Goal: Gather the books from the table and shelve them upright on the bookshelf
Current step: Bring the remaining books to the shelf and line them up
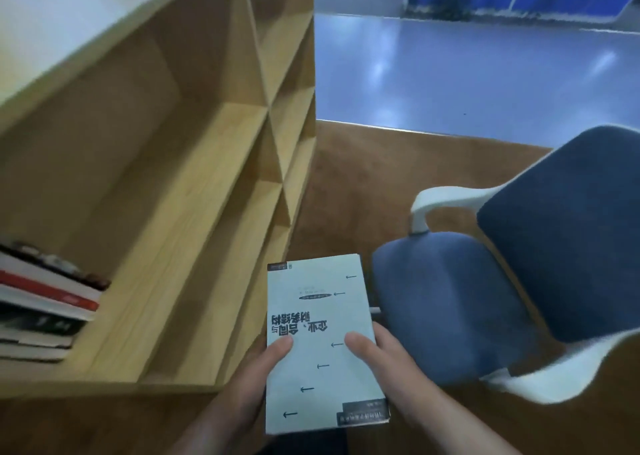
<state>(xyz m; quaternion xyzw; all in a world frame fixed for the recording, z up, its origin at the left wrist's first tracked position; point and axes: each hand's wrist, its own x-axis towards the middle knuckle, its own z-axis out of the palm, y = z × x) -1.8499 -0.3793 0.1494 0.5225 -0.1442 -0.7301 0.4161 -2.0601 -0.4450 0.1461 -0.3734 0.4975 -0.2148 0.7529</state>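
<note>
I hold a pale green book with dark arrows and upside-down print flat in front of me, low in the view. My left hand grips its left edge with the thumb on the cover. My right hand grips the right edge, thumb also on top. The wooden bookshelf fills the left half, its nearest compartments mostly bare. Several books sit together at the left end of one shelf, leaning; the view is tilted.
A blue office chair with white armrests stands close on the right, just beyond the book. Brown carpet lies between shelf and chair. A shiny blue-grey floor stretches behind.
</note>
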